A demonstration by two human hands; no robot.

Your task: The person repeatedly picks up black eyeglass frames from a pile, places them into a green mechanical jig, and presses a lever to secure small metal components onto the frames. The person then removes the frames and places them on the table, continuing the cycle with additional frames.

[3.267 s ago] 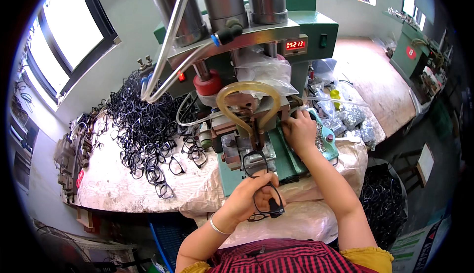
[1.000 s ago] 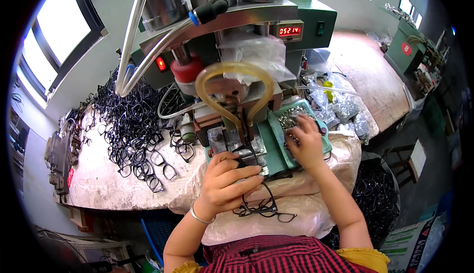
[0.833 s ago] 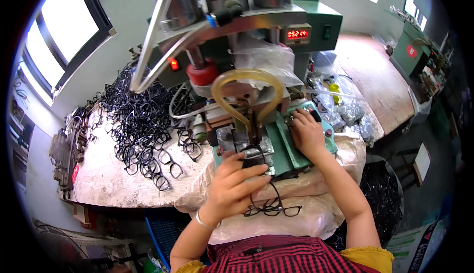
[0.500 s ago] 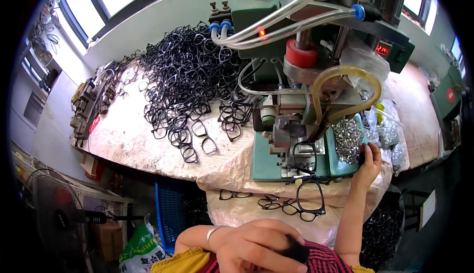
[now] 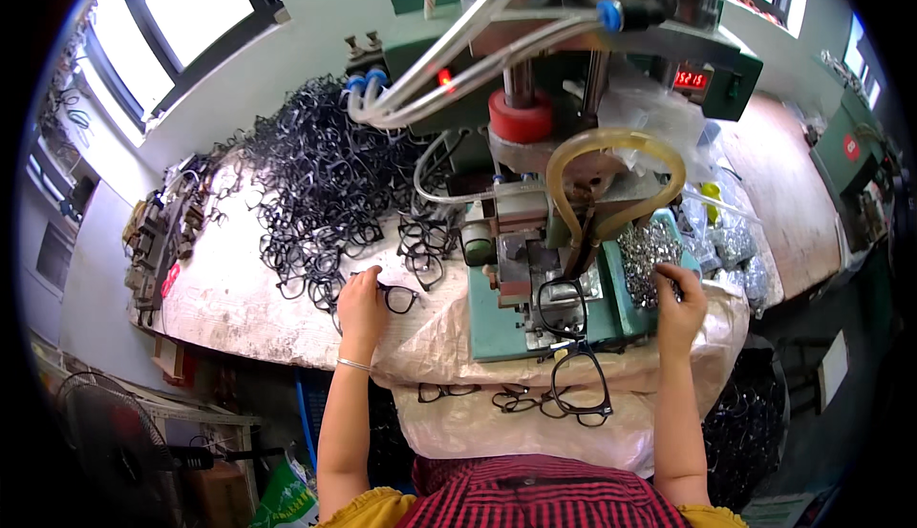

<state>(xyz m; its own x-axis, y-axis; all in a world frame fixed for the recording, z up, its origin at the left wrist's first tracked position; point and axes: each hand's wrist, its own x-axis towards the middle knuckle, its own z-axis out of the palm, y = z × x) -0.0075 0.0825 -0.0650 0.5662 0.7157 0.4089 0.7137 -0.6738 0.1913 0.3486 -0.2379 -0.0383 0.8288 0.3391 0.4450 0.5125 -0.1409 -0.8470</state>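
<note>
My left hand (image 5: 363, 310) is closed on a black eyeglass frame (image 5: 401, 300) at the near edge of the heap; the fingers hide part of it. My right hand (image 5: 680, 306) bends its fingers over the tray of small shiny metal parts (image 5: 650, 261); thumb and fingertips come together, and anything between them is too small to make out. Between my hands stands a green press (image 5: 485, 323). One eyeglass frame (image 5: 585, 383) sits at its metal fixture (image 5: 573, 299), one rim up at the fixture and the other hanging over the front edge.
A big heap of black eyeglass frames (image 5: 325, 165) covers the table's back left. Several frames (image 5: 516, 400) lie on the plastic sheet (image 5: 420, 437) along the front. Clear bags (image 5: 735, 232) lie right of the tray. Metal fixtures (image 5: 158, 242) line the left edge; a fan (image 5: 110, 432) stands below.
My left hand has moved from in front of my body forward to the eyeglass frame on the table. My right hand stays at the tray, its fingers now over the parts. The view has shifted.
</note>
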